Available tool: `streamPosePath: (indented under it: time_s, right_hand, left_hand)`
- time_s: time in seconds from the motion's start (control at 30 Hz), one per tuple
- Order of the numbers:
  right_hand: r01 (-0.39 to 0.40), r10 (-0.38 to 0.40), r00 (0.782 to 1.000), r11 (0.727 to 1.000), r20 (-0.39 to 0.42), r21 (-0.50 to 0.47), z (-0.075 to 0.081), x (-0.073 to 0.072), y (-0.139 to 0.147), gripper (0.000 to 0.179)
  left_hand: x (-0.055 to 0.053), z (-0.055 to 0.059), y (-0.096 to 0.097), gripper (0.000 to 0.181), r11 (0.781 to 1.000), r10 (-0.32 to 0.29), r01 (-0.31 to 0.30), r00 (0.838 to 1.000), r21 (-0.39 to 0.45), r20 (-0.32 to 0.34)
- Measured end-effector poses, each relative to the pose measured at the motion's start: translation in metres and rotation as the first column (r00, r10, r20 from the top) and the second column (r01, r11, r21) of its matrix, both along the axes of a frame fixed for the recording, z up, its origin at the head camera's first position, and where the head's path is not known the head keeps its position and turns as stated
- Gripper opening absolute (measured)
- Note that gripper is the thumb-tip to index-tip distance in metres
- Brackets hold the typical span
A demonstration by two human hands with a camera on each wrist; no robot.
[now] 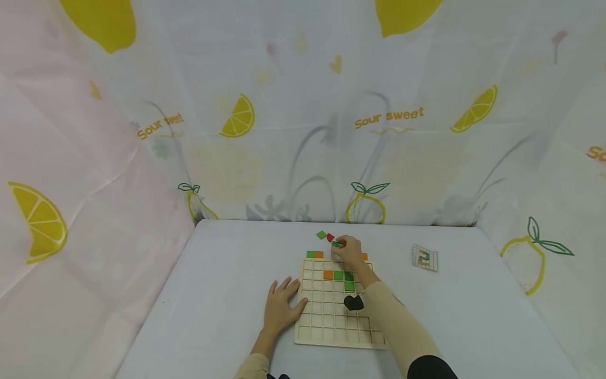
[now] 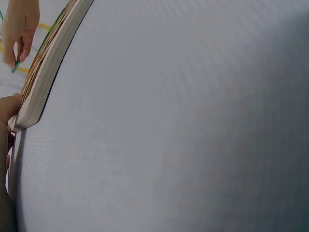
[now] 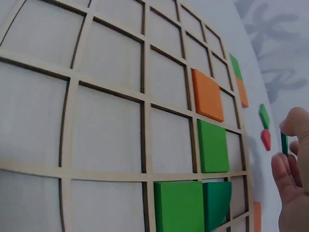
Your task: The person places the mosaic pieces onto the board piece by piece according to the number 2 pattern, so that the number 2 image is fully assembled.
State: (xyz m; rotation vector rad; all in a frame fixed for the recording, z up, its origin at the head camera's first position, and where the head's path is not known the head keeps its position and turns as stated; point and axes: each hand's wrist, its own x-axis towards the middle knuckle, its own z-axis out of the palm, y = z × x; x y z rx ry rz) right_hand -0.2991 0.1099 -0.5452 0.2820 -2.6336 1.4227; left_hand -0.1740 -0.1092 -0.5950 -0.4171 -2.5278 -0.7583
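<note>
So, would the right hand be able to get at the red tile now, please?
Probably yes: the red tile lies uncovered close to the right hand, though that hand pinches a dark green tile.

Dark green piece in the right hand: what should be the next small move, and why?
Probably the right hand should carry the dark green piece to a bare cell of the wooden board: it pinches the piece beyond the board's far edge, an orange tile sits in another cell, and the left hand touches the board's side.
</note>
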Motion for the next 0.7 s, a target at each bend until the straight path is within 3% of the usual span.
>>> streamPosePath:
  time_s: [0.17,0.37,0.7]
  right_hand:
    - [0.042,-0.047,0.997,0.996,-0.058,-0.084,0.011,0.017,0.018,0.03]
    - [0.069,-0.082,0.992,0.989,-0.1,-0.131,0.007,0.048,0.039,0.034]
    - [0.026,-0.03,0.955,1.0,-0.296,-0.016,-0.018,0.104,0.047,0.03]
  left_hand:
    - [-0.001,-0.001,0.0,0.046,1.0,0.005,-0.005,1.0,-0.009,0.003]
    - [-0.001,0.0,0.001,0.046,1.0,0.001,-0.001,1.0,-0.001,0.0]
    - [0.0,0.002,0.002,0.046,1.0,-0.001,0.001,1.0,0.014,0.015]
